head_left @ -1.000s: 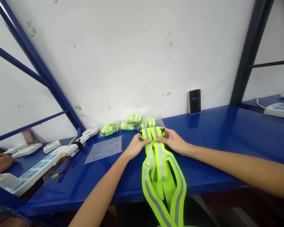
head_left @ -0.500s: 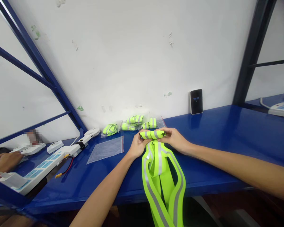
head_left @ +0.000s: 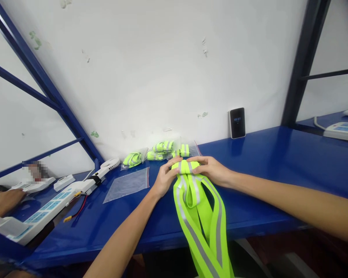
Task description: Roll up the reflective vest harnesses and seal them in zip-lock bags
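A neon-yellow reflective strap (head_left: 195,216) with grey stripes is bunched at its top end on the blue table. Its loops trail toward me and hang over the front edge. My left hand (head_left: 164,175) grips the left end of the bunched part, thumb in front. On the other end, my right hand (head_left: 211,170) pinches with its thumb on the near side; some fingers are hidden behind the fabric. Just beyond my hands lie several clear bags with folded neon-yellow straps (head_left: 164,148).
A flat clear zip bag (head_left: 127,184) lies left of my hands. Farther left are a white power strip (head_left: 46,210), a small white fan (head_left: 110,164) and a red-black cable (head_left: 80,206). Another person's hand (head_left: 7,200) is at far left. A black-screened device (head_left: 237,122) leans against the wall.
The bunched end has gone from a narrow sideways roll to a more compact, folded-over bundle. Both hands have shifted their hold, with thumbs now pressing on its near side. The view has moved slightly.
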Demonstrator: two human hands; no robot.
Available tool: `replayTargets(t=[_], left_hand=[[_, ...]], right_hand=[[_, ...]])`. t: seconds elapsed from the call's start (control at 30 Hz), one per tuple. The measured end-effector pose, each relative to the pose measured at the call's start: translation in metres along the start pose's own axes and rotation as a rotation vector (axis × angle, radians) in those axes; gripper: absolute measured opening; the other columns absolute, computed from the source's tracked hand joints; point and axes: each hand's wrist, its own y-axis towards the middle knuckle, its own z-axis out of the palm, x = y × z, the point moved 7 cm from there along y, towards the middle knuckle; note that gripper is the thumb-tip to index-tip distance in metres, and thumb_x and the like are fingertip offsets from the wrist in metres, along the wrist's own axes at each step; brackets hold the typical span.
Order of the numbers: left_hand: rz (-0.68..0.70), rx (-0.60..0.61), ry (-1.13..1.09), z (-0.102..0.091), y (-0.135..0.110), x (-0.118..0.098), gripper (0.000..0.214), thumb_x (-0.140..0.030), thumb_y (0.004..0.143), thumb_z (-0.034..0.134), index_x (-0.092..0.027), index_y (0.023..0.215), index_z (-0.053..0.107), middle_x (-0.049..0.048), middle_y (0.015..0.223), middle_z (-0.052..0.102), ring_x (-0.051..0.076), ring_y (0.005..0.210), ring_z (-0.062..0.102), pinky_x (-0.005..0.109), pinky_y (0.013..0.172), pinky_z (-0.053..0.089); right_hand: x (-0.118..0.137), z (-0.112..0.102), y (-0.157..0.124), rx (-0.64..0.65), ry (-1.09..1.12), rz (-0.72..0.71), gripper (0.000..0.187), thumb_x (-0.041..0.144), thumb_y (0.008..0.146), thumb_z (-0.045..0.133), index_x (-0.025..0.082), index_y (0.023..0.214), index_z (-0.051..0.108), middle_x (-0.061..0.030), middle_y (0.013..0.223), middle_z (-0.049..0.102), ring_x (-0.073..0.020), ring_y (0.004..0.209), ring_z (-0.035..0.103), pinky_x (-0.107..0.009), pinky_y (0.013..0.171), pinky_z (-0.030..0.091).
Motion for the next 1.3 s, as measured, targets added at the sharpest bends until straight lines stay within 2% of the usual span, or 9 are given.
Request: replayTargets(t=[0.2,0.33,0.47,0.6,0.73,0.83,0.9,1.0,1.3], left_hand=[[-0.170,-0.107,-0.147,0.009,-0.002,0.005,0.083,-0.020,0.066,0.079,-0.027,0.140,0.042,0.0073,0.119,0.065,0.023,0.100,0.065,0.037,0.091,0.049],[-0.272,-0.033,-0.172,0.017,-0.006,0.006,0.073,-0.017,0.063,0.080,-0.022,0.129,0.051,0.0077,0.114,0.066,0.021,0.093,0.066,0.033,0.083,0.052],[-0.250,-0.016,-0.133,0.015,-0.007,0.007,0.062,-0.023,0.064,0.082,-0.019,0.120,0.055,0.0072,0.103,0.067,0.020,0.086,0.066,0.034,0.080,0.053],[-0.083,-0.041,-0.011,0.013,-0.003,-0.001,0.062,-0.022,0.061,0.084,-0.019,0.116,0.056,0.0043,0.098,0.067,0.019,0.087,0.064,0.031,0.079,0.052],[0.037,-0.123,0.069,0.005,0.000,-0.008,0.063,-0.027,0.060,0.084,-0.020,0.117,0.057,0.0037,0.098,0.068,0.018,0.084,0.064,0.030,0.078,0.051],[0.099,-0.236,0.070,-0.010,0.002,-0.013,0.066,-0.028,0.060,0.084,-0.020,0.119,0.056,0.0048,0.102,0.068,0.019,0.087,0.065,0.031,0.081,0.051],[0.158,-0.309,0.072,-0.020,0.002,-0.020,0.067,-0.028,0.061,0.084,-0.020,0.120,0.055,0.0053,0.104,0.068,0.020,0.090,0.065,0.032,0.084,0.051],[0.236,-0.383,0.084,-0.029,0.001,-0.029,0.065,-0.028,0.061,0.083,-0.020,0.119,0.056,0.0050,0.105,0.067,0.020,0.093,0.064,0.032,0.085,0.050],[0.220,-0.355,0.042,-0.019,-0.001,-0.029,0.063,-0.027,0.062,0.083,-0.020,0.119,0.056,0.0052,0.107,0.068,0.021,0.096,0.065,0.033,0.088,0.049]], right_hand=[[0.011,0.003,-0.002,0.084,-0.257,-0.264,0.044,0.015,0.067,0.072,0.020,0.110,0.063,-0.0069,0.115,0.065,-0.0222,0.092,0.066,-0.035,0.078,0.053],[0.021,0.011,-0.009,0.146,-0.471,-0.436,0.039,0.011,0.068,0.067,0.019,0.106,0.063,-0.0092,0.135,0.050,-0.0258,0.116,0.057,-0.037,0.093,0.047],[0.024,0.013,-0.014,0.152,-0.667,-0.499,0.042,0.009,0.070,0.062,0.021,0.111,0.060,-0.0110,0.141,0.045,-0.0281,0.122,0.052,-0.042,0.099,0.042],[0.030,0.020,-0.019,0.168,-0.824,-0.596,0.040,0.008,0.071,0.061,0.023,0.108,0.059,-0.0094,0.142,0.043,-0.0311,0.130,0.043,-0.048,0.105,0.035],[0.032,0.017,-0.015,0.169,-0.600,-0.525,0.041,0.019,0.081,0.060,0.028,0.119,0.046,-0.0073,0.143,0.039,-0.0264,0.129,0.043,-0.045,0.104,0.037],[0.025,0.003,-0.005,0.094,-0.374,-0.385,0.044,0.028,0.085,0.058,0.031,0.125,0.040,-0.0051,0.128,0.050,-0.0221,0.115,0.053,-0.039,0.096,0.042],[0.018,-0.004,0.000,0.050,-0.256,-0.298,0.034,0.030,0.084,0.059,0.029,0.115,0.045,-0.0011,0.107,0.057,-0.0186,0.095,0.059,-0.034,0.084,0.046],[0.009,-0.006,0.004,0.030,-0.144,-0.200,0.016,0.033,0.083,0.062,0.022,0.089,0.051,0.0034,0.078,0.053,-0.0126,0.066,0.053,-0.026,0.062,0.042],[0.015,0.004,-0.005,-0.003,-0.313,-0.197,0.025,0.038,0.068,0.077,0.017,0.073,0.064,0.0006,0.077,0.061,-0.0144,0.071,0.056,-0.028,0.067,0.043]])
